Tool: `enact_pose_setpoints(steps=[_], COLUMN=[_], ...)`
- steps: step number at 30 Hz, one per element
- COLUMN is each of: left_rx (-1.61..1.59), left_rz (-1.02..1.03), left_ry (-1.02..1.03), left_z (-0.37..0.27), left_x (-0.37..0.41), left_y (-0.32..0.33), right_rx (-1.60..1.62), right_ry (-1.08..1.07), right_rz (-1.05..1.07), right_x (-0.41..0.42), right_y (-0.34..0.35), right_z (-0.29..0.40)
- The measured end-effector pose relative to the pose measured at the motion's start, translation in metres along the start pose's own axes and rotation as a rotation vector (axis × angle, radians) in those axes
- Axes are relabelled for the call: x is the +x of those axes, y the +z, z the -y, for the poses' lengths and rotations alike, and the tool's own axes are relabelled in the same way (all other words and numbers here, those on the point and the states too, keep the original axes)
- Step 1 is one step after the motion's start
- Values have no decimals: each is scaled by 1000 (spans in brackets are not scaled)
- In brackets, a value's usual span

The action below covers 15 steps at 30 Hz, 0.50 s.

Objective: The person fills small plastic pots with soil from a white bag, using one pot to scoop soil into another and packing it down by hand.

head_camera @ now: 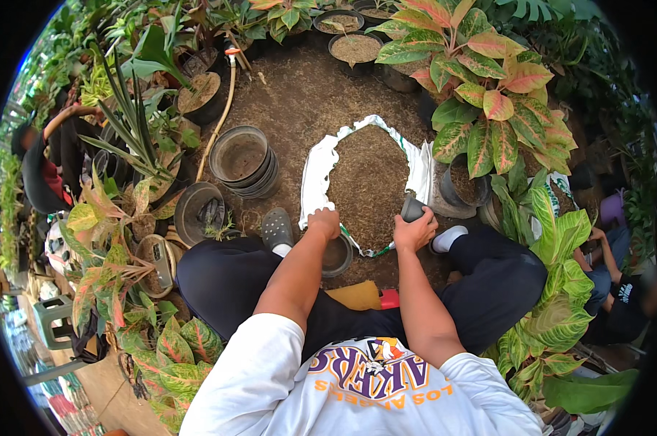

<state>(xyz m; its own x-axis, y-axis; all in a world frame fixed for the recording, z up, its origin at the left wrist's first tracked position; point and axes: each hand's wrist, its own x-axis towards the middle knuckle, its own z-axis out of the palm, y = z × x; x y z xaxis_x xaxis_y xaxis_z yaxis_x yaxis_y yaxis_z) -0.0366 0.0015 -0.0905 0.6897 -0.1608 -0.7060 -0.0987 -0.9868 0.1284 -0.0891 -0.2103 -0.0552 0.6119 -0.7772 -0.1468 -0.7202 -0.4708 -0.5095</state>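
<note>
A white sack [318,169] lies with its mouth spread wide on the ground, holding brown, crumbly potting mix [367,188]. My right hand [415,228] grips a small dark plastic pot [413,208], tilted over the sack's right edge. My left hand [325,222] is closed at the far rim of a round black plant pot [337,257], close against the sack's near left edge; its fingertips are hidden. This pot stands upright between my legs, its inside dark and partly covered by my forearm.
Stacked black pots [244,155] and a pot holding dark items [199,212] stand left, beside a hose [219,122]. A leafy red-green plant [492,87] leans in from the right, above another pot [464,182]. People sit at far left [47,169] and far right [617,294].
</note>
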Motion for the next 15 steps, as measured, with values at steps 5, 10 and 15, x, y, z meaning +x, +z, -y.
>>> enact_pose_setpoints(steps=[5,10,15], left_rx=[-41,-85,-39], left_rz=[-16,-29,-52], left_ry=[28,-9,4], left_z=[-2,-3,3], left_x=[1,-3,-1], left_y=[-1,-6,-6], right_rx=[27,87,138], right_ry=[-41,-150,-210], right_rz=[7,-22,-116], right_x=[-1,5,17], right_y=[12,15,16], right_z=[-5,-1,7])
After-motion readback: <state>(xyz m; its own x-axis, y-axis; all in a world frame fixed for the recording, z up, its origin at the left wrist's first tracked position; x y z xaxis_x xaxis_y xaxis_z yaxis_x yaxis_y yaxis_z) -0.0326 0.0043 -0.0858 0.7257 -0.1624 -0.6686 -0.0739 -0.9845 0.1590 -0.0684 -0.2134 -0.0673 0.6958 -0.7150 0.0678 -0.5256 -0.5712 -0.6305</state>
